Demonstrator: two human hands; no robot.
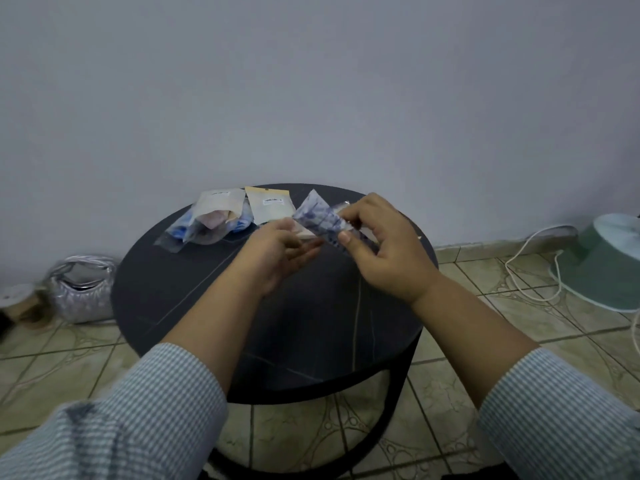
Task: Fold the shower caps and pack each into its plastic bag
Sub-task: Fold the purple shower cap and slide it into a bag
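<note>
I'm holding the folded shower cap (320, 216) up above the far side of the table, my right hand (384, 247) pinching its right end between thumb and fingertips. My left hand (277, 251) is sitting palm-up beneath its other end, fingers loose and barely curled, supporting more than gripping. The cap is thin, blue-patterned film folded into a rough triangle, so I'm judging it nearly weightless, limp and slick, likely to spring open if I'm easing off. The folded corner is the place to keep pinching, with the flat face pressed down so the layers stay together on the way into a bag. There seems to be clear plastic around my right fingers too, though I can't be telling whether that's its bag.

Beyond my hands, a flat cream bag (268, 204) is lying on the round dark table (194, 289), and just left of it a heap of packed bags (211, 220) with blue and pink showing through. Further off, a silver purse (81, 289) is sitting on the tiled floor by the pale wall, and a green tub (606, 261) with a white cord on the right.
</note>
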